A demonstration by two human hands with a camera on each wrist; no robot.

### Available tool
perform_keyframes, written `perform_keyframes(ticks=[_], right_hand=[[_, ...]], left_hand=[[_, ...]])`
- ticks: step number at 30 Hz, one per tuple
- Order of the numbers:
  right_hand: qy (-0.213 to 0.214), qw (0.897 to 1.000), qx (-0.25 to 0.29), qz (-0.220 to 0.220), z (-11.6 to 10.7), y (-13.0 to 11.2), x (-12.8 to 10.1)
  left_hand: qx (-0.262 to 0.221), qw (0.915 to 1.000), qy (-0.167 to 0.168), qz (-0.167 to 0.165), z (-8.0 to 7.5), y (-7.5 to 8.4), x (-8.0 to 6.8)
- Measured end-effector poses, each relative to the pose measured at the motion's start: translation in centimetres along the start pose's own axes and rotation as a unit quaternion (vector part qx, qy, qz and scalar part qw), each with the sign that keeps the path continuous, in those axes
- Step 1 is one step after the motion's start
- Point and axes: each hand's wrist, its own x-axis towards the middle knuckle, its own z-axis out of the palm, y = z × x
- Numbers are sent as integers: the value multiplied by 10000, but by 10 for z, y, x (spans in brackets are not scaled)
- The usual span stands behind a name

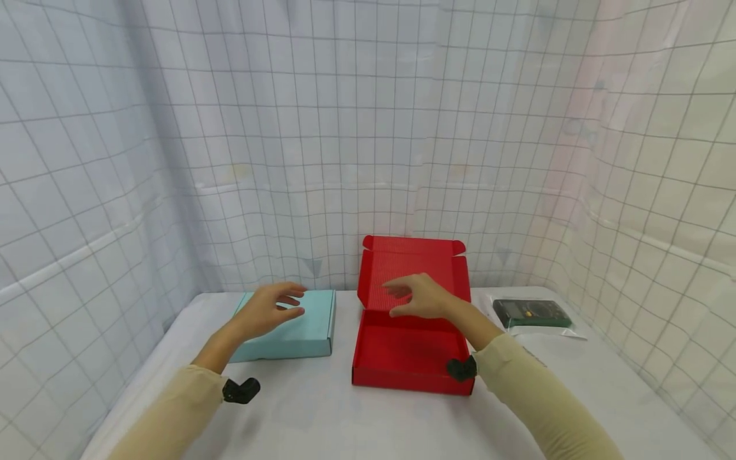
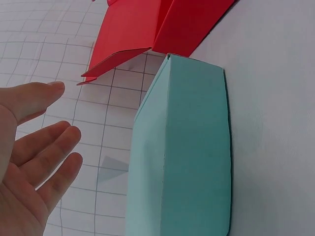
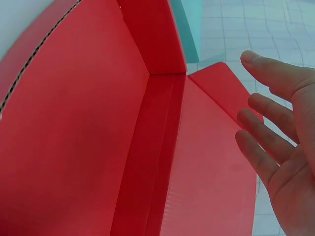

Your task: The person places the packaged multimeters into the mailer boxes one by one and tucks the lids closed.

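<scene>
A closed light-blue cardboard box [image 1: 307,326] lies on the left of the table. My left hand [image 1: 266,311] hovers over it with fingers spread and nothing held; in the left wrist view the box's side [image 2: 197,147] shows beside the hand [image 2: 29,162]. Right of it stands a red cardboard box [image 1: 402,351], its lid [image 1: 411,268] raised toward the back and its inside bare. Above this box hangs my right hand [image 1: 422,297], fingers loosely bent and holding nothing. In the right wrist view that hand [image 3: 290,142] is over the lid side.
At the back right, a dark green device, which looks like a multimeter [image 1: 531,313], lies in a clear plastic bag [image 1: 577,332]. A white cloth covers the table [image 1: 310,415]. Grid-patterned curtains [image 1: 368,128] enclose the back and both sides.
</scene>
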Motion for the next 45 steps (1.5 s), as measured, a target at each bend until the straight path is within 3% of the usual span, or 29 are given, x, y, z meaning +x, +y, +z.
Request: perform_keyframes(ticks=[22,29,36,45], right_hand=[[320,9994,-107,41,-20,36,-26],[372,9987,-192,304,-27,44,-35],[379,9988,17,301,-38,57,-45],[506,9964,67,677,-51,64,-60]], left_hand=[[-479,9986,-203,-60,33,11,17],[-598,9978,-269,103,43,15,21],[-620,9972,-416,90,52,17,23],[-779,9956,-513,51,66,20,22]])
